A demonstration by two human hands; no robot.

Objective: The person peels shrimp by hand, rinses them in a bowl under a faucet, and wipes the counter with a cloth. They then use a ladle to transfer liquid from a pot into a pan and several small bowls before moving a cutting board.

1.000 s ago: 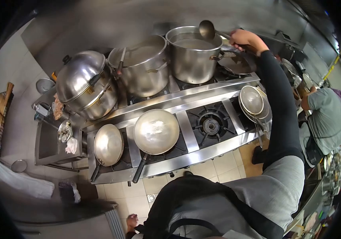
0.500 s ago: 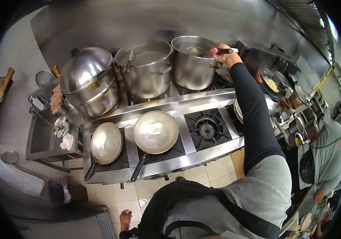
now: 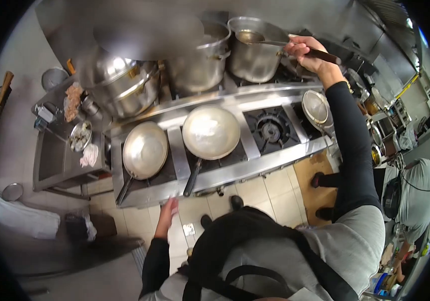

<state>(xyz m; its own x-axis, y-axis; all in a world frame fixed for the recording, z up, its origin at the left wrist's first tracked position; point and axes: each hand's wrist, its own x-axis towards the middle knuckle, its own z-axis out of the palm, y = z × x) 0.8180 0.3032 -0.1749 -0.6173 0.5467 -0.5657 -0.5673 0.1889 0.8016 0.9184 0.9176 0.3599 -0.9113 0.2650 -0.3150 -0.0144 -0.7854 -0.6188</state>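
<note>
My right hand (image 3: 308, 51) is closed around the dark handle of a ladle (image 3: 249, 37). The ladle's bowl, with liquid in it, is over the mouth of the right stockpot (image 3: 256, 60). My left hand (image 3: 166, 215) is low, just in front of the stove's front edge, fingers stretched out and nothing in them. Closest to it are the handles of two frying pans, the left pan (image 3: 146, 150) and the right pan (image 3: 211, 133), both resting on burners. Another stockpot (image 3: 197, 65) stands left of the first, partly hidden by a blur.
A domed steamer pot (image 3: 127, 90) stands at the back left. Beside it, a steel counter (image 3: 49, 165) holds a bowl (image 3: 80, 136) of food. A strainer (image 3: 315, 108) lies right of the bare burner (image 3: 270, 131). A co-worker (image 3: 415, 195) stands at the far right.
My right hand has raised the ladle from inside the right stockpot to its rim. My left hand has come up toward the stove front. The view has shifted, and a blur covers the upper left.
</note>
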